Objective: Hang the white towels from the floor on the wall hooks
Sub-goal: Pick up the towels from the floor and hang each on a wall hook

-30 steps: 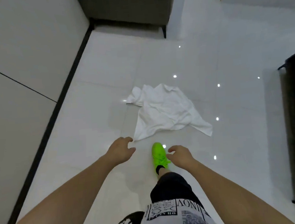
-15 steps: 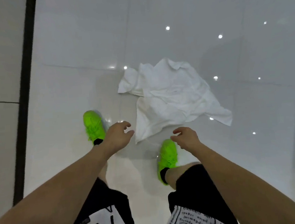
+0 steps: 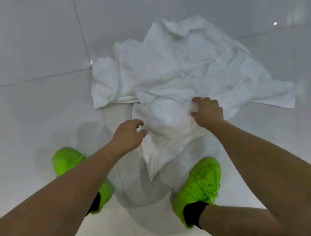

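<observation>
Since the earlier frames the view has been brought much closer to the floor [image 3: 29, 109], and both hands, which hovered above the shoes, have been lowered onto the white towels [image 3: 166, 70]. Now the right hand [image 3: 209, 113] is set on the crumpled cloth toward three o'clock of the frame's centre, its fingers [image 3: 199, 100] curled down and clamped on a fold of the fabric, which is bunched under the knuckles. At about nine o'clock from it, the left hand [image 3: 129, 135] is seen at the near left edge of the same cloth, its fingers loosely bent and held apart, the thumb just touching the towel's edge without any fold being pinched. The towels are spread in a rumpled heap on the glossy pale tiles, from the centre up toward twelve o'clock, with one corner trailed out toward three o'clock and a narrow tongue pointed down toward six o'clock between the feet. Whether one or several towels are piled there cannot be told. Two bright green shoes are planted on the tiles, the left shoe [image 3: 67, 160] at seven o'clock and the right shoe [image 3: 202, 185] at five o'clock, the latter just beside the towel's lower tip.
</observation>
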`<state>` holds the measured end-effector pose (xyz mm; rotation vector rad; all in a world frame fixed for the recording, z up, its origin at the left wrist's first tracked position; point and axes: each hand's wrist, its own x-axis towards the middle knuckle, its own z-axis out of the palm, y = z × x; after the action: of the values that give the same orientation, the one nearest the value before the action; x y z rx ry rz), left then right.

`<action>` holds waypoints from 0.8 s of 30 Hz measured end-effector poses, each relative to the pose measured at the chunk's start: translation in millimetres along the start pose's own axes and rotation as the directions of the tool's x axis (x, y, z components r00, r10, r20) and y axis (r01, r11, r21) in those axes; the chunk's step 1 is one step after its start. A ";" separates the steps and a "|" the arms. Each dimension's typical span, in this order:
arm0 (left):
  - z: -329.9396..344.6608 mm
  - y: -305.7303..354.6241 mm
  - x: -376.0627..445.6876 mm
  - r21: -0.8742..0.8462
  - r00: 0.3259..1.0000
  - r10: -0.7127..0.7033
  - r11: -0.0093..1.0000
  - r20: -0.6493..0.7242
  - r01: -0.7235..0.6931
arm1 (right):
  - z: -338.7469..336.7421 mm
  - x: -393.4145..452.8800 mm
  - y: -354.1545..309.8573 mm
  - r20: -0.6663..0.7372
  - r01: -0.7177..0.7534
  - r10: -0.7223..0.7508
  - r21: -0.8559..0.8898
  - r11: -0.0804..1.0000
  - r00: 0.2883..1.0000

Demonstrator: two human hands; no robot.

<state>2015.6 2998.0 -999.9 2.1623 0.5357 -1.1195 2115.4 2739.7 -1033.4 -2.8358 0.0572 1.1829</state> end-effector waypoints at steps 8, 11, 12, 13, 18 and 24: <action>5.5 16.6 -50.7 0.048 0.996 0.004 0.999 0.092 -0.009 | 17.5 -77.3 -8.8 0.282 -0.046 -0.018 0.220 0.974 0.959; -16.3 44.9 -109.5 0.075 0.988 0.032 0.996 0.154 -0.044 | -8.8 -149.9 -23.4 0.437 -0.050 -0.112 0.341 0.939 0.892; -25.9 58.4 -132.7 0.093 0.982 0.057 0.993 0.180 -0.074 | -26.8 -176.9 -27.0 0.440 -0.090 -0.131 0.447 0.890 0.888; -35.8 72.9 -156.0 0.105 0.977 0.078 0.989 0.200 -0.101 | -47.6 -201.7 -30.2 0.436 -0.136 -0.146 0.551 0.823 0.888; -97.3 169.9 -274.6 0.094 0.974 0.178 0.977 0.140 -0.192 | -200.6 -302.7 -28.6 0.363 -0.185 -0.255 0.829 0.528 0.896; -187.3 306.6 -397.5 0.044 0.937 0.337 0.941 -0.095 -0.335 | -403.5 -397.4 16.2 0.073 -0.004 -0.205 0.948 0.320 0.976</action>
<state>2087.7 2884.3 -481.3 2.2367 0.1809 -0.8375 2120.7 2695.6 -468.6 -1.6101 0.4135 0.8868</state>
